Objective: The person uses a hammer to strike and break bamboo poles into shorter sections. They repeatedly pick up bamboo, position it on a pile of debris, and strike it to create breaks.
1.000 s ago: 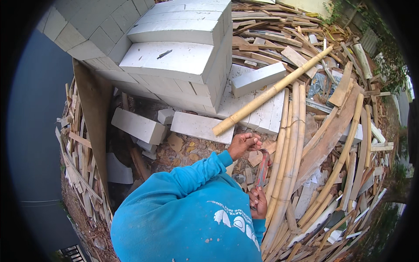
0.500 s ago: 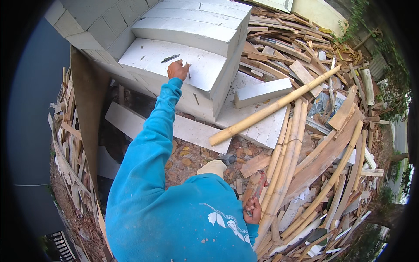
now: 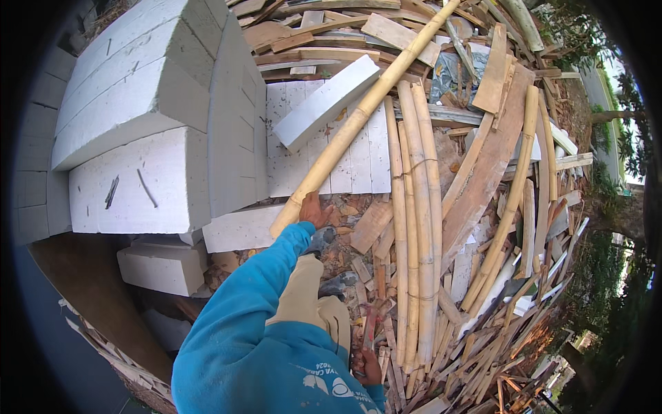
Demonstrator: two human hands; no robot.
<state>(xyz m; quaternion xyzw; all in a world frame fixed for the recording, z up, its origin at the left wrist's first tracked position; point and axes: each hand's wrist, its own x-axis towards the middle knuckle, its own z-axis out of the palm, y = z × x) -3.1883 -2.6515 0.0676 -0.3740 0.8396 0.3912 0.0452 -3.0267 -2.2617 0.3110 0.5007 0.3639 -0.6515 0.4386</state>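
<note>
My left hand (image 3: 316,210) reaches forward to a thick bamboo pole (image 3: 358,123), at the edge of its near end. Its fingers look stretched out, and I cannot see a grip around the pole. Low in the view, my right hand (image 3: 367,366) is closed on a narrow tool with a reddish part (image 3: 372,323); its exact kind does not show. Thin dark metal pieces (image 3: 111,192) lie on a white block (image 3: 131,181) at the left, with a single thin rod (image 3: 147,188) beside them, apart from both hands.
Stacked white blocks (image 3: 238,124) rise at the left, and a loose long block (image 3: 327,103) lies beside the pole. Several tied bamboo poles (image 3: 418,228) stretch along the middle right. Scrap boards (image 3: 483,186) cover the right side; leaves and rubble lie around my feet.
My view has swung right. My left hand has left the thin rod on the white block and moved to the bamboo pole's near end. My right hand stays low, still closed on its tool.
</note>
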